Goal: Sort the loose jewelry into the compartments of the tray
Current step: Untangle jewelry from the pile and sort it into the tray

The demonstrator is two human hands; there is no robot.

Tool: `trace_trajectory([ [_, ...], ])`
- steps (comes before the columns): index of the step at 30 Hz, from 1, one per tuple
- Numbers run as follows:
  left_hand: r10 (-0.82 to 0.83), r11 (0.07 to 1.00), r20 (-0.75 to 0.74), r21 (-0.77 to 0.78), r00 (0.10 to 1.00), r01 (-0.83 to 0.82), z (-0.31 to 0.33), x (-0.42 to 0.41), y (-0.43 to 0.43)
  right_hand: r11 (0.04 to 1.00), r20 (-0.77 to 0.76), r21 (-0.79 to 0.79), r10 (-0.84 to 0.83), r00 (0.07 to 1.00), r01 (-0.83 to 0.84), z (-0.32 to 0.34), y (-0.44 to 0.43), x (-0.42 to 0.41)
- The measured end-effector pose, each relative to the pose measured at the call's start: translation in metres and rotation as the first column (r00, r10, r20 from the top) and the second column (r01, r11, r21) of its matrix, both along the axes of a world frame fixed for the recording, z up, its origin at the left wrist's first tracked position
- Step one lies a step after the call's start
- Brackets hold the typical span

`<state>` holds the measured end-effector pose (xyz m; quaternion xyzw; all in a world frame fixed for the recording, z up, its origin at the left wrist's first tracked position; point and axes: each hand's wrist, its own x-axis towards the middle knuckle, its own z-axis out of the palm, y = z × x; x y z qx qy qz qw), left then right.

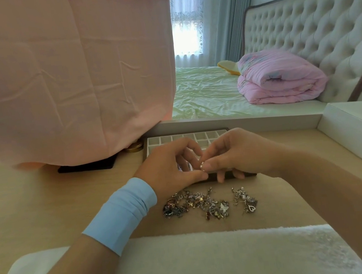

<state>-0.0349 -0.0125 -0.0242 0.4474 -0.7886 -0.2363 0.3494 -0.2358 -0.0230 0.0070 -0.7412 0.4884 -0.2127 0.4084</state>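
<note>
- Padding: a white fleecy cushion (192,264) runs along the near edge, with both forearms crossing above it.
- Left forearm: it carries a light blue wristband (125,213) just behind the wrist.
- Loose jewelry (195,204): a tangled heap of chains, charms and earrings lies on the pale wooden tabletop (45,200), just in front of the tray. A smaller cluster sits apart at its right, with a heart charm visible.
- Left hand (170,166): fingers curled, with forefinger and thumb closing on a small jewelry piece (202,165).
- Right hand (235,155): thumb and forefinger pinch the same piece from the other side. Two lower fingers reach down to the tray's near rim.
- Small jewelry piece: pale and glinting, held above the near half of the tray. Its type is too small to tell.
- Tray (188,133): dark frame, pale square compartments. The far rows in view hold nothing, and the near rows are hidden by the hands.
- Left of tray: a gold round lid (134,146) and a black flat base (87,167) sit under a hanging pink cloth (63,71).
- Right: a white box (358,129) stands on the tabletop.
- Beyond: a bed (204,92) with a folded pink quilt (278,78), a tufted headboard (310,23) and grey-blue curtains (228,11).
</note>
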Motion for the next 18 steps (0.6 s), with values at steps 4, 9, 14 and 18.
trace_trajectory([
  [4, 0.010, 0.999, -0.071, -0.049, 0.997, -0.014, -0.001, 0.000, 0.000, 0.995, 0.135, 0.086, -0.052, 0.989, 0.040, -0.003, -0.001, 0.001],
  [9, 0.063, 0.995, -0.116, -0.072, 0.991, -0.072, -0.005, 0.000, -0.003, 0.986, 0.267, 0.146, -0.117, 0.957, 0.080, -0.008, -0.003, 0.004],
  [14, 0.112, 0.992, -0.191, -0.029, 0.975, -0.120, -0.004, 0.002, -0.006, 0.981, 0.350, 0.178, -0.134, 0.927, 0.075, -0.014, -0.010, 0.002],
  [18, 0.113, 0.993, -0.218, 0.009, 0.969, -0.114, -0.005, 0.002, -0.007, 0.980, 0.360, 0.147, -0.176, 0.916, 0.131, -0.018, -0.011, 0.006],
])
